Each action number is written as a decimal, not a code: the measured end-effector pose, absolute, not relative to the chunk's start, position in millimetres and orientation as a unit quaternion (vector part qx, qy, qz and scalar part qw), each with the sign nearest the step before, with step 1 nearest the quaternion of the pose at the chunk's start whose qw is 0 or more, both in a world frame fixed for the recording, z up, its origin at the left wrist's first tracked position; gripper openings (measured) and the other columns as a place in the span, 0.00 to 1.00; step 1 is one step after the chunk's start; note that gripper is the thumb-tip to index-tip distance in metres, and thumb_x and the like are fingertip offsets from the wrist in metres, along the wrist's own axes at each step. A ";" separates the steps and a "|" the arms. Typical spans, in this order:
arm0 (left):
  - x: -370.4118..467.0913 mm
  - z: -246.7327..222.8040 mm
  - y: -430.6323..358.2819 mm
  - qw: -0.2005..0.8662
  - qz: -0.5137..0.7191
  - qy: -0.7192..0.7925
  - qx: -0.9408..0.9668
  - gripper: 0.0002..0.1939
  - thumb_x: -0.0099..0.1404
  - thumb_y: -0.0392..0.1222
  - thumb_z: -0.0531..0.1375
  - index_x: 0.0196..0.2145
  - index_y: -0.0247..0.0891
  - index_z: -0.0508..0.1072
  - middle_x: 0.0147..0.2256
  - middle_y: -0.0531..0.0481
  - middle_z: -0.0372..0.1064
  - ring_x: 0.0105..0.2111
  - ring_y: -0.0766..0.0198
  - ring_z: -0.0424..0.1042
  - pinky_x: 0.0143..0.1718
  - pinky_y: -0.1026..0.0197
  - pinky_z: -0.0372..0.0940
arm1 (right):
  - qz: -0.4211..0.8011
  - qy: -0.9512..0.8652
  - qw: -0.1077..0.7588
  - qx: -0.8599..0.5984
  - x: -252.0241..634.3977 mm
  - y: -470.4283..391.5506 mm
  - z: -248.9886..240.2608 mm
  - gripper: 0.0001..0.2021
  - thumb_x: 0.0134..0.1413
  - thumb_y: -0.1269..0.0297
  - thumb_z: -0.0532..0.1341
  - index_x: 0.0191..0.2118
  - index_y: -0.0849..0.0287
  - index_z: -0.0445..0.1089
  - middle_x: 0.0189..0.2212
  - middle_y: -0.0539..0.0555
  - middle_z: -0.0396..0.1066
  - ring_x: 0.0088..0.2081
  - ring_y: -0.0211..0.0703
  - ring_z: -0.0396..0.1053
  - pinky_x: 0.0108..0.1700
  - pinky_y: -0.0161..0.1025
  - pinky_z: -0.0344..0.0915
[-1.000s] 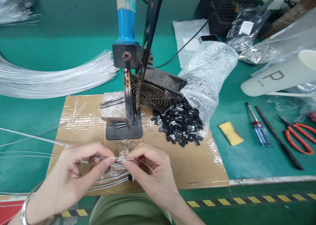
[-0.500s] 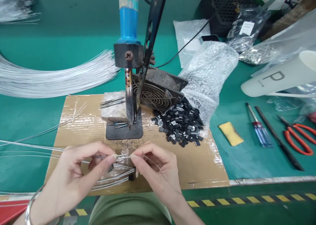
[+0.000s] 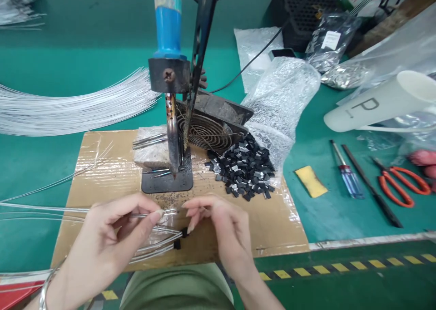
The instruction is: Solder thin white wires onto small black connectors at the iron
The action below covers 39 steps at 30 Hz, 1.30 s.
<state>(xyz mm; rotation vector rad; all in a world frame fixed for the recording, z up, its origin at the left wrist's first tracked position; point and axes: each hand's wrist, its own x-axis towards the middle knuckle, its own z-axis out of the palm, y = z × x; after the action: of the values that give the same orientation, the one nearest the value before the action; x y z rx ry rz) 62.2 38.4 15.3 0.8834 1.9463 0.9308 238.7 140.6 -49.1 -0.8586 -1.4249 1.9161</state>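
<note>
My left hand pinches thin silvery wires between thumb and forefinger, and the wire ends stick out to the right of the fingertips. Just right of those ends is my right hand, its fingers stretched and apart, with nothing visible in them. Below my left fingertips lie more wires, several tipped with small black connectors. Above the hands a blue-handled soldering iron hangs in a clamp, tip down over a black plate.
A pile of black connectors lies by a fan on the cardboard. A wire bundle rests at left. To the right are a yellow sponge, a screwdriver, a black rod, orange-handled pliers and a white cup.
My right hand has let go of the wire ends and moved slightly right, its fingers opening. The thin strand across it no longer shows. My left hand keeps its pinch; the view has shifted a little.
</note>
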 end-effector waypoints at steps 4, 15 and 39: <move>67.9 12.3 37.9 0.376 0.391 0.784 0.301 0.14 0.66 0.52 0.65 0.30 0.41 0.80 0.27 0.52 0.73 0.24 0.66 0.60 0.24 0.65 0.54 | 0.533 -0.639 0.356 -0.425 256.8 167.4 -49.8 0.25 0.78 0.52 0.50 0.39 0.57 0.82 0.29 0.53 0.78 0.29 0.40 0.75 0.33 0.39 0.71; 73.1 11.2 40.9 0.356 0.402 0.803 0.258 0.11 0.63 0.53 0.67 0.35 0.44 0.83 0.33 0.53 0.79 0.28 0.68 0.67 0.28 0.67 0.60 | 0.091 -0.883 0.236 -0.395 248.3 190.7 -61.7 0.12 0.72 0.62 0.60 0.39 0.63 0.77 0.31 0.56 0.74 0.28 0.43 0.70 0.33 0.41 0.66; 74.7 4.6 43.7 0.336 0.403 0.805 0.276 0.12 0.64 0.52 0.69 0.34 0.41 0.82 0.29 0.51 0.78 0.27 0.62 0.73 0.23 0.65 0.62 | 0.562 -0.650 0.309 -0.409 233.1 144.9 -43.0 0.10 0.71 0.61 0.62 0.36 0.56 0.75 0.22 0.46 0.71 0.21 0.35 0.68 0.25 0.32 0.66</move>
<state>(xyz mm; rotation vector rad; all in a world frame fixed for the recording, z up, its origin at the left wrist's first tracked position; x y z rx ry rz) 74.7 43.7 4.6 0.7192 2.1009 1.0511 233.1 144.9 -43.0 -1.0798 -1.7173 1.4841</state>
